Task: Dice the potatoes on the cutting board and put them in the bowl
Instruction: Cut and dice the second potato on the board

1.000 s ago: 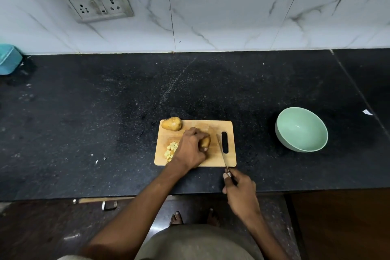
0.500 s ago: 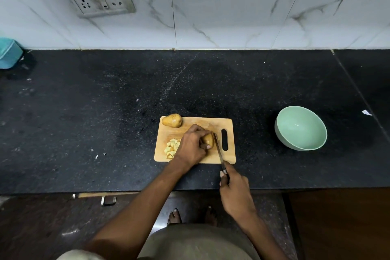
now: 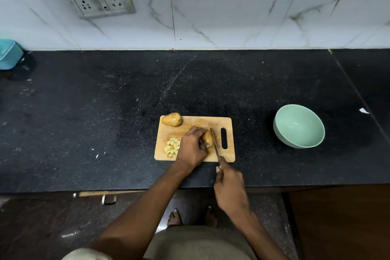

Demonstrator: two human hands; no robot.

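Two hands over board [image 3: 190,121]: left hand [image 3: 193,149] grips potato [image 3: 207,138]; right hand [image 3: 230,188] grips knife [image 3: 215,145], blade against potato's right edge; bowl [image 3: 299,126] well apart, right.

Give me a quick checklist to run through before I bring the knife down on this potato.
1. Left hand steadies the potato: ok.
2. Right hand grips the knife: ok.
3. Blade lies beside the potato's right end: ok.
4. Left fingers clear of the blade: cannot tell, they look close.
5. Diced pieces out of the cut's way, on the cutting board: ok.
6. Bowl ready, nothing in it: ok.
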